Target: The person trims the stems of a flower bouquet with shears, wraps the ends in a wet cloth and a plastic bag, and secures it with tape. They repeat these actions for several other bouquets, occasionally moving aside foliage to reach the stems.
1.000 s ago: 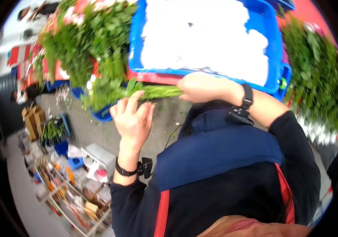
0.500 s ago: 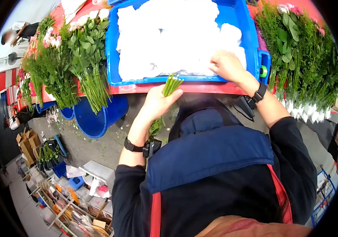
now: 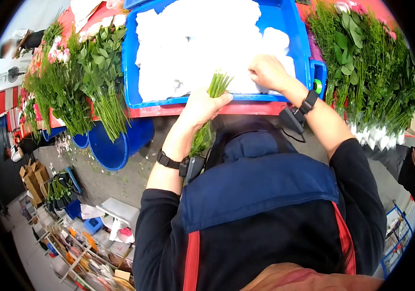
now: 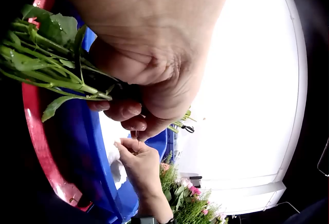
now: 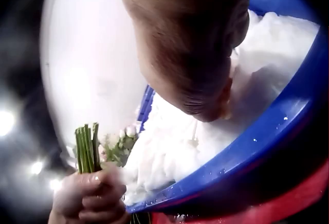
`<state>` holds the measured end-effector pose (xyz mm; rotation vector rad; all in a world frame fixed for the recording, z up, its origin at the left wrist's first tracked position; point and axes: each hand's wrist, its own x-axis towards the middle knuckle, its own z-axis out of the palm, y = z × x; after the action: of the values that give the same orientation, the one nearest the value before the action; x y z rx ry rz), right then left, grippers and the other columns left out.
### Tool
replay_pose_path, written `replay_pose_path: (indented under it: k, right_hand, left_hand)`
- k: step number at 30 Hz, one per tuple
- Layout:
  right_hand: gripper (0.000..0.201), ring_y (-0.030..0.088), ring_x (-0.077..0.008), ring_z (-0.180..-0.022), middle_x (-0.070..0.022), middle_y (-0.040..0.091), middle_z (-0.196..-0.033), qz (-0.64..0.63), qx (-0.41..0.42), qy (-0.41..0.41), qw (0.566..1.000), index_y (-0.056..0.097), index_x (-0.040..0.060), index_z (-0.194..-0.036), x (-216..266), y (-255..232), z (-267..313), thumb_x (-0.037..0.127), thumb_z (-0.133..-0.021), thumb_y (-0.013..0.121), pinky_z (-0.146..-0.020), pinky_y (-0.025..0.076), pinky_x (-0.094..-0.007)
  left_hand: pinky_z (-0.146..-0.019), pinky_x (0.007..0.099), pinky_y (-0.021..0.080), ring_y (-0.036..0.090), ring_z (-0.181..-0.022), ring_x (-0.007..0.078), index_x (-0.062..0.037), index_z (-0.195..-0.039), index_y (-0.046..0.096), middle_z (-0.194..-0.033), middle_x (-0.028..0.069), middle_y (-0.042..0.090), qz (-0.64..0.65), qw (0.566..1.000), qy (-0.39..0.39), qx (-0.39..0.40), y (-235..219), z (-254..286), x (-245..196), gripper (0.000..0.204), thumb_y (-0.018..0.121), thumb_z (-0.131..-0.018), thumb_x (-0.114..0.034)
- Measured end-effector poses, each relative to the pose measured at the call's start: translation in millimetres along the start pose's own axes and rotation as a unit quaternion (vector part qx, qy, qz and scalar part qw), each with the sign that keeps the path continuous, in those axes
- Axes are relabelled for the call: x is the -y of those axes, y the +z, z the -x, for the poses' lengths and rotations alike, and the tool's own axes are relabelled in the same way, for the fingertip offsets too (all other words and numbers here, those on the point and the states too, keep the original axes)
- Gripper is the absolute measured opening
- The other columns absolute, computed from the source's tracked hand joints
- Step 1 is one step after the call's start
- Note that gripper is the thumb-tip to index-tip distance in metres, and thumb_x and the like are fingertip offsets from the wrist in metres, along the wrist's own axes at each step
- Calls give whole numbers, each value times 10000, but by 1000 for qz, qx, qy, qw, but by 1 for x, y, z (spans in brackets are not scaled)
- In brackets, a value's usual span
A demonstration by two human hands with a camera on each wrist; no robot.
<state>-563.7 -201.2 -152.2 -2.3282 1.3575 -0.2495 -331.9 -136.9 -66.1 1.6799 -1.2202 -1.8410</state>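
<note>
I see the bundle of green stems (image 3: 215, 86) upright in my left hand (image 3: 198, 107), cut ends up over the near rim of the blue tub (image 3: 294, 22); the fingers (image 4: 123, 110) are curled tight round the stalks, and the leafy lower part hangs below the fist, partly hidden behind the wrist and the dark apron. In the left wrist view the palm fills most of the frame, so only leaves and a short run of stems (image 4: 46, 64) show. My right hand (image 3: 265, 72) lies on the white wet material (image 3: 193, 43) in the tub, fingers bent into it; whether they pinch a piece I cannot tell, since the right wrist view is mostly the underside of the hand (image 5: 190, 54) and the white is blown out, without detail. The tub sits on a red bench (image 3: 178, 110). Bunches of flowers (image 3: 96, 63) lie to the left and more greenery (image 3: 372, 63) to the right, cut off by the lens edge.
</note>
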Motion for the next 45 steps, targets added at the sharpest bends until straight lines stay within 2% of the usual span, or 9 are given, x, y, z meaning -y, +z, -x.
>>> replay_pose_path:
  k: [5, 8, 11, 17, 26, 38, 39, 42, 45]
  right_hand:
    - [271, 629, -139, -770, -82, 689, -789, -365, -50, 134, 920, 700, -22, -866, -18, -51, 27, 232, -774, 719, -729, 484, -288]
    - [172, 619, -120, -804, -39, 680, -874, -677, -101, 126, 718, 690, 18, -942, -21, -63, 45, 144, -827, 676, -770, 472, -271]
    - [157, 609, -118, -811, -32, 669, -888, -727, -100, 162, 660, 680, 38, -964, -10, -60, 44, 111, -826, 673, -776, 472, -272]
    - [109, 599, -126, -803, -44, 654, -833, -392, -97, -43, 914, 676, -3, -862, 50, -42, 51, 91, -815, 703, -738, 468, -273]
    - [96, 565, -91, -736, -21, 643, -809, -435, -56, 113, 891, 676, 6, -848, 52, -38, 40, 91, -808, 694, -675, 451, -246]
    - [311, 584, -241, -1101, -105, 625, -1175, -885, -91, 127, 438, 557, 53, -1202, -27, -65, 63, 144, -905, 576, -935, 463, -457]
    - [301, 605, -228, -1059, -101, 645, -1135, -881, -109, 139, 438, 576, 34, -1195, -20, -63, 64, 122, -907, 586, -917, 476, -397]
    - [252, 623, -190, -1001, -82, 668, -1062, -789, -140, 124, 585, 612, 13, -1147, -25, -39, 62, 84, -906, 594, -890, 486, -326]
    - [138, 620, -136, -916, -64, 677, -977, -595, -154, 92, 783, 665, -8, -985, 32, -39, 46, 61, -866, 653, -841, 481, -280]
  left_hand:
    - [-392, 223, 297, 396, -414, 58, -3, -835, 630, -592, 8, 543, 42, 999, 6, -1, -3, -2, -1, 120, 695, -838, -105]
    - [-390, 218, 295, 397, -413, 54, 7, -854, 637, -672, 46, 609, 62, 998, 9, 1, -3, -5, -4, 135, 695, -841, -114]
    - [-390, 220, 300, 399, -417, 47, 17, -915, 638, -763, 83, 658, 64, 997, 22, 22, 0, -9, -15, 177, 694, -844, -134]
    - [-392, 223, 315, 419, -419, 64, 14, -909, 628, -685, 41, 605, 79, 996, 42, -10, 12, -21, -27, 168, 697, -830, -117]
    - [-416, 235, 342, 441, -452, 65, -14, -825, 606, -617, -14, 531, 17, 998, 49, -41, 19, -15, -25, 125, 699, -779, -82]
    - [-427, 245, 401, 509, -487, 87, 21, -851, 613, -671, 26, 573, -54, 978, 103, -175, -39, -18, 20, 96, 636, -772, -28]
    - [-703, 316, 502, 640, -742, 178, 23, -943, 652, -771, 117, 669, -150, 954, 107, -237, -41, -15, 21, 218, 665, -782, -125]
    - [-733, 331, 512, 663, -785, 205, 21, -977, 654, -813, 144, 683, -180, 912, 145, -338, -29, 9, 5, 252, 676, -817, -173]
    - [-437, 221, 375, 474, -473, 66, 14, -990, 648, -748, 39, 670, -50, 987, 80, -132, -17, 28, -20, 256, 695, -856, -199]
